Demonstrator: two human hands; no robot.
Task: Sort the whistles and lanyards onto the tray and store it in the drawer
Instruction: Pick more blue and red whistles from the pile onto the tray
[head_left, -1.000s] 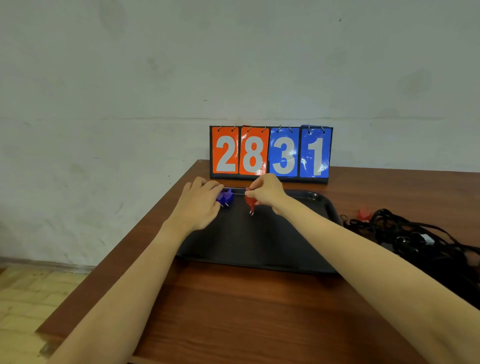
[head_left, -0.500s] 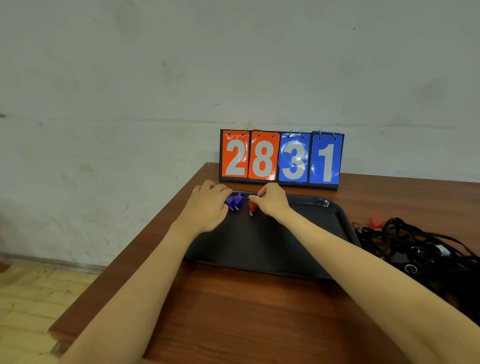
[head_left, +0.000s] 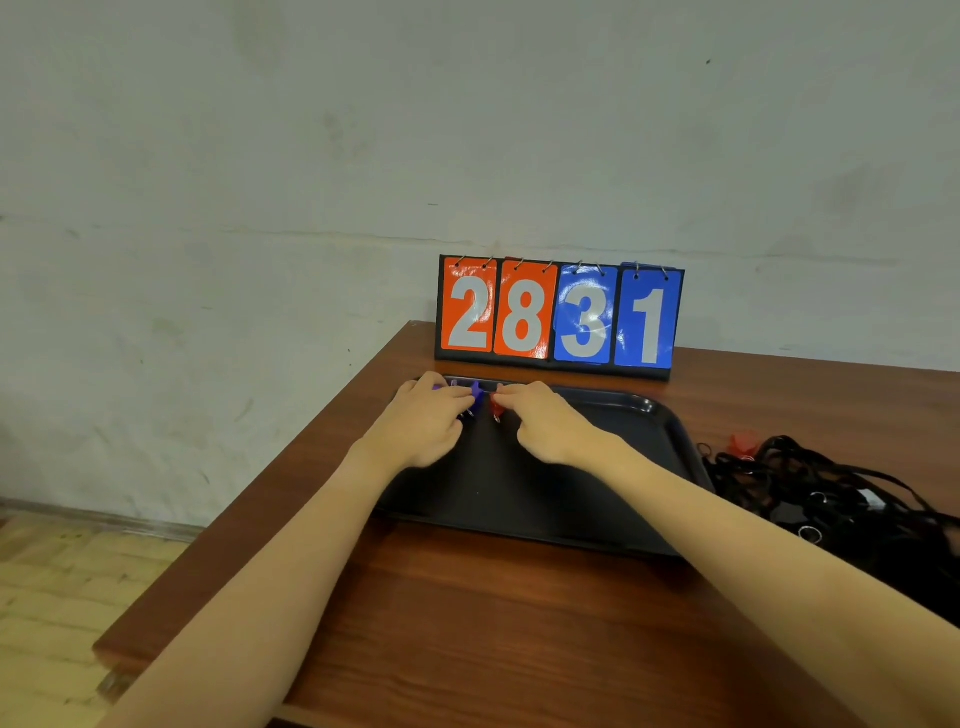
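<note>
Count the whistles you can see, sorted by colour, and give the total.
Blue whistles: 1 plainly, at the left hand; a purple bit further left may be another
Red whistles: 2, one at the right hand, one beside the lanyard pile
Total: 3 sure

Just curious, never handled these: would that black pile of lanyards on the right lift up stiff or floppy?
Probably floppy: the lanyards lie in loose tangled loops on the table. Likely to snag and lift together, since straps and metal rings intertwine.
</note>
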